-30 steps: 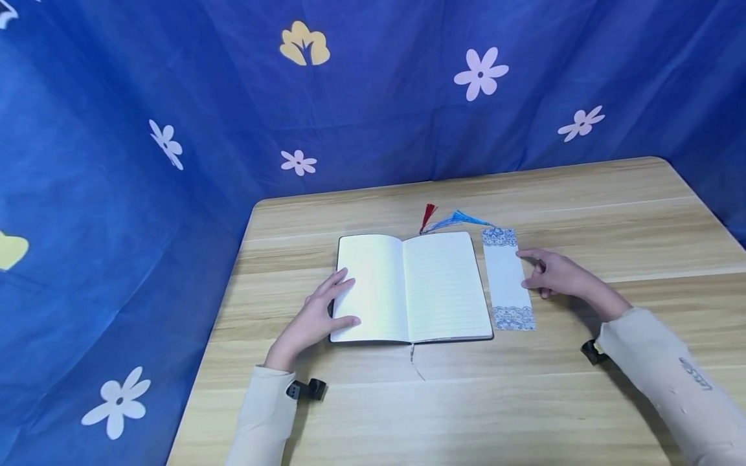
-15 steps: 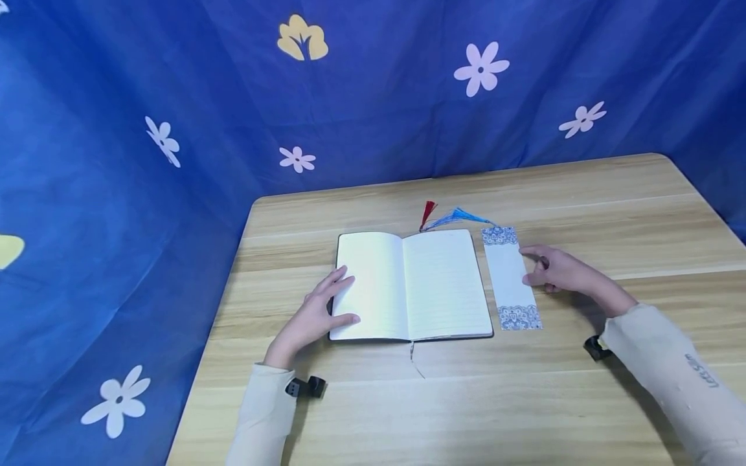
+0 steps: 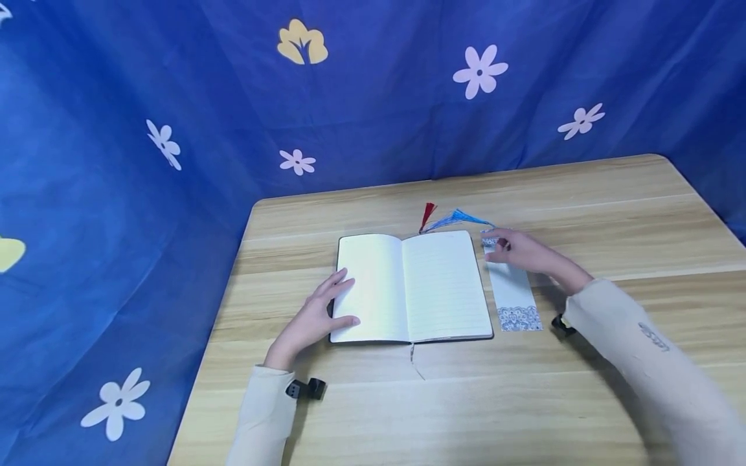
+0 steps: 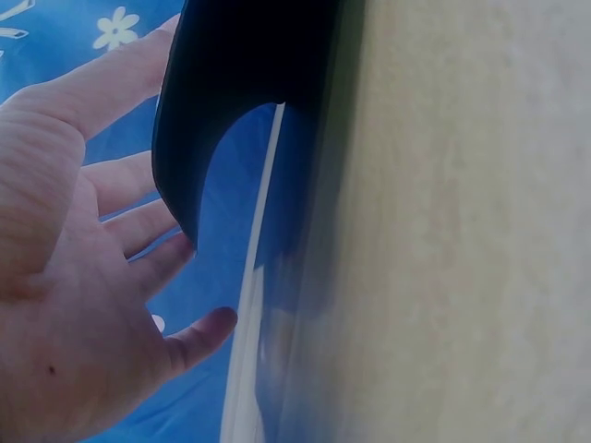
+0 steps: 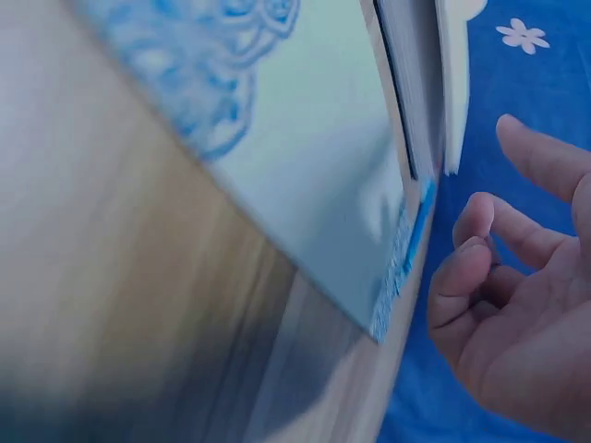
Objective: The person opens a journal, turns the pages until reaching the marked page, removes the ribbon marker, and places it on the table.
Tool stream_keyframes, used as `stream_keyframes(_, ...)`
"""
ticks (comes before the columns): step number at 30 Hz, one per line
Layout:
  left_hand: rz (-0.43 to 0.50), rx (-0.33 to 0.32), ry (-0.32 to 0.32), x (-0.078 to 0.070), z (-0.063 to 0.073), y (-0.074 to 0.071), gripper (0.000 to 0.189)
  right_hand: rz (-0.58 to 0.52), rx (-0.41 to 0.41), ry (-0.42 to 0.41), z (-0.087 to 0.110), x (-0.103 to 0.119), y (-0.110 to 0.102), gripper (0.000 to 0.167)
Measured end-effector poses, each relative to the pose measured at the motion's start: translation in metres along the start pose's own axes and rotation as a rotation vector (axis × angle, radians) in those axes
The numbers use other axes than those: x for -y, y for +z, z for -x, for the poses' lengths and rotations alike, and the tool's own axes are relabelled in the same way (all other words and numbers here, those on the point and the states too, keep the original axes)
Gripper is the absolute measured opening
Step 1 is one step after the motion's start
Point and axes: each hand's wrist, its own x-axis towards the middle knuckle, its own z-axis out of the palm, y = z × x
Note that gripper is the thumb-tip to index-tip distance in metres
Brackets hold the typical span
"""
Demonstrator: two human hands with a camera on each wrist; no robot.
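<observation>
An open lined notebook (image 3: 445,288) lies on the wooden table. My left hand (image 3: 315,317) rests at its left edge, fingers spread and the thumb over the left page. A dark curved flap (image 4: 245,65) overlaps the fingers in the left wrist view. To the notebook's right lies a white bookmark (image 3: 513,288) with blue patterned ends and a blue tassel (image 3: 460,217). My right hand (image 3: 521,251) is over its upper part, covering some of the pattern. In the right wrist view, its fingers (image 5: 466,268) curl loosely and hold nothing, apart from the bookmark's surface.
A red tassel (image 3: 428,215) extends beyond the notebook's top edge. A thin ribbon (image 3: 415,362) trails from its bottom edge. The table (image 3: 466,414) meets a blue flowered cloth (image 3: 373,97) at the back and left. A small black device (image 3: 316,388) sits at each wrist.
The bookmark's lower end has swung slightly right. My right hand has let go of its right edge and shifted left and up over its top part. The left hand has stayed put.
</observation>
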Motion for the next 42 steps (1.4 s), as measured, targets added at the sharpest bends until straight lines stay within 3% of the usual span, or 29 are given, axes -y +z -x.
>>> stream_keyframes(7, -0.002, -0.001, 0.013, 0.002, -0.001, 0.0, 0.08, 0.179, 0.04, -0.07, -0.032, 0.012, 0.012, 0.063)
stream_keyframes(11, 0.003, 0.0, 0.007, 0.002, -0.001, 0.0, 0.08, 0.261, 0.063, -0.058, -0.041, 0.016, 0.016, 0.07)
stream_keyframes(17, 0.015, 0.001, 0.021, -0.001, 0.0, -0.001, 0.08, 0.284, 0.05, -0.017, -0.041, 0.018, 0.019, 0.073)
stream_keyframes(23, 0.016, 0.001, 0.025, 0.0, 0.0, -0.002, 0.08, 0.244, -0.001, -0.013, -0.037, 0.024, 0.018, 0.064)
stream_keyframes(26, 0.022, 0.001, 0.025, 0.001, 0.0, -0.001, 0.08, 0.171, -0.048, 0.0, -0.037, 0.024, 0.019, 0.055)
stream_keyframes(31, 0.031, 0.0, 0.022, 0.001, 0.0, -0.001, 0.08, -0.072, -0.086, -0.01, -0.032, 0.023, 0.017, 0.038)
stream_keyframes(42, 0.024, -0.005, 0.021, 0.004, 0.002, 0.001, 0.08, -0.588, 0.117, -0.073, 0.003, 0.03, 0.017, 0.056)
